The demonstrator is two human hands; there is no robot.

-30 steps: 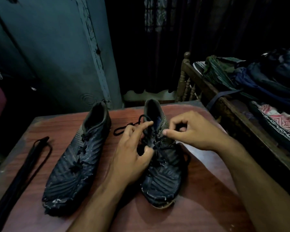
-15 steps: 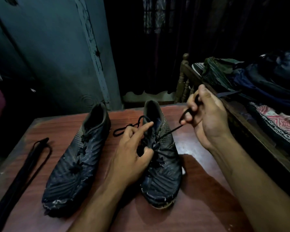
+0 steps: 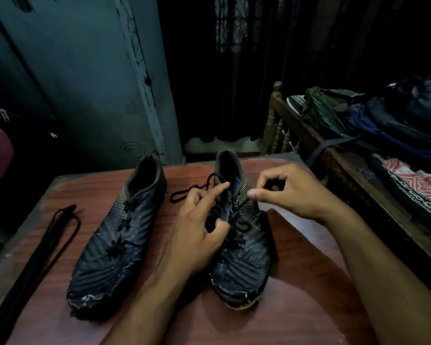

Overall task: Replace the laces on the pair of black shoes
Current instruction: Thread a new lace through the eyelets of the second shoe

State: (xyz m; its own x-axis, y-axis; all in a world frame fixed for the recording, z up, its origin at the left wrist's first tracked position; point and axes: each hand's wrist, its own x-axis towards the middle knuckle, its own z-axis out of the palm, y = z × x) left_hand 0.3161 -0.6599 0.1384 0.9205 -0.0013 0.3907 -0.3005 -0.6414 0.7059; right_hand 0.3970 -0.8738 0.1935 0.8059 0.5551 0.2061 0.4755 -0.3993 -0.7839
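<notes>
Two black shoes on the counter (image 3: 296, 307), heels away, toes near. Left shoe (image 3: 115, 245) fully laced, untouched. Right shoe (image 3: 244, 257) under both hands, old lace (image 3: 192, 191) partly out, its loose end trailing onto the counter between the shoes. New laces (image 3: 35, 250) bundled well apart at the counter's left edge.

Left hand (image 3: 197, 235) resting across the right shoe's throat, forefinger stretched toward the tongue, thumb pressed in at the crossings, other fingers curled; whether any lace sits inside that curl, cannot tell. Right hand (image 3: 291, 192) hovering just beside the collar, thumb and forefinger bent toward each other as if pinching; too dim to tell whether a strand is held.

Likely trouble from here:
- Dark lace on dark shoe in poor light: easy to hook the wrong crossing and tighten instead of loosen.
- Pulling one side only: probable jam at an eyelet, or the shoe dragging toward the near edge if the left hand lifts.
- Worn upper, scuffed and flaking at the toes: a hard tug may tear an eyelet.
- Freed lace dropped near the new laces: both black, easily mixed up.
- Frayed tip catching on the way out.
</notes>
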